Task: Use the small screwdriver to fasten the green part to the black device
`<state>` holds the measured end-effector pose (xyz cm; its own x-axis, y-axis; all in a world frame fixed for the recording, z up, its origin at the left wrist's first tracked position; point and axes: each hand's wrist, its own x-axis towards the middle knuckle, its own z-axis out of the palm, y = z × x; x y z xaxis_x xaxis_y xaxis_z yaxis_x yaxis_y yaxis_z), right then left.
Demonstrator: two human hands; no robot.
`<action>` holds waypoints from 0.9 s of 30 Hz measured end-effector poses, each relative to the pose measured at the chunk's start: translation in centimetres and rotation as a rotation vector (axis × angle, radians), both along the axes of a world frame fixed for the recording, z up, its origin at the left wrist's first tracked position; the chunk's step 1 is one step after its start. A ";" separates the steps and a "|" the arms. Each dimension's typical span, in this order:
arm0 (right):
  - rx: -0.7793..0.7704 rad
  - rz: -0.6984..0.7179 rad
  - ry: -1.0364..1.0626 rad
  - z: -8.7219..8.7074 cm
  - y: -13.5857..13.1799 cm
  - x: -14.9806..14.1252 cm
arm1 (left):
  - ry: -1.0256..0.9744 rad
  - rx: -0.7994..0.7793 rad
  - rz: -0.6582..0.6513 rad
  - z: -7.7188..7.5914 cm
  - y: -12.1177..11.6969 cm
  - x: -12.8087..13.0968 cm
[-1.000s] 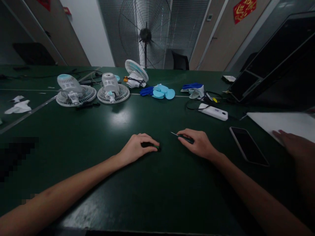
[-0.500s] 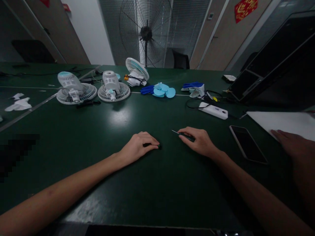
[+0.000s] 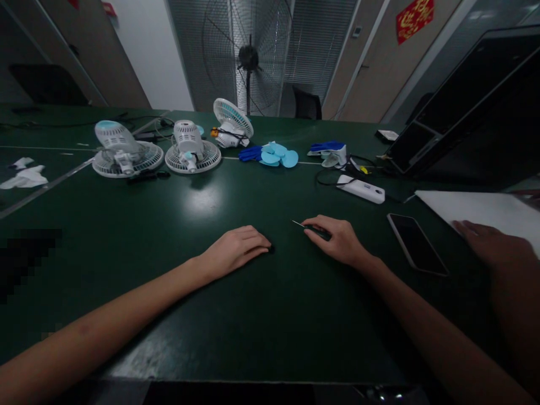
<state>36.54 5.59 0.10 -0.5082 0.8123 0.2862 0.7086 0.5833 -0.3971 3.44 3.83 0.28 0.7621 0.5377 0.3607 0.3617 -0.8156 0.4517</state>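
Note:
My left hand point(image 3: 236, 250) rests on the dark green table point(image 3: 236, 332), its fingers pinched together. At its fingertips is a small dark piece point(image 3: 271, 248), too small to name. My right hand point(image 3: 335, 239) lies a little to the right, closed around the dark handle of a small screwdriver point(image 3: 317, 231). The screwdriver's thin metal shaft points left, towards the left hand, and its tip touches nothing but perhaps the tabletop. A gap of bare table separates the two hands.
White fans point(image 3: 126, 154) stand at the back left, with blue fan blades point(image 3: 278, 154) and gloves point(image 3: 329, 152) beside them. A power strip point(image 3: 360, 189) and a phone point(image 3: 417, 243) lie right. Another person's hand point(image 3: 485, 242) rests on a white sheet point(image 3: 498, 211).
My left fingers have closed together more over the small dark piece. The right hand still holds the screwdriver, with its fingers slightly lower. The whole view has shifted slightly.

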 end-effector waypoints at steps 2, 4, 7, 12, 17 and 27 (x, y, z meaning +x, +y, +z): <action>-0.006 0.005 0.010 0.1 -0.1 0.0 | -0.005 -0.043 0.024 0.2 0.0 -0.1; -0.024 0.013 0.020 0.3 -0.4 -0.3 | 0.002 -0.075 0.048 0.3 -0.1 -0.1; -0.051 0.051 0.041 0.5 -1.1 -1.2 | 0.021 -0.114 0.082 0.4 -0.1 -0.1; -0.097 0.124 0.107 0.9 -2.5 -3.3 | 0.020 -0.134 0.120 0.2 0.3 -0.1; -0.135 0.188 0.144 1.1 -2.8 -3.4 | 0.007 -0.196 0.182 0.3 0.7 -0.2; -0.164 0.225 0.146 0.6 -2.5 -3.3 | 0.000 -0.291 0.168 0.6 1.0 -0.1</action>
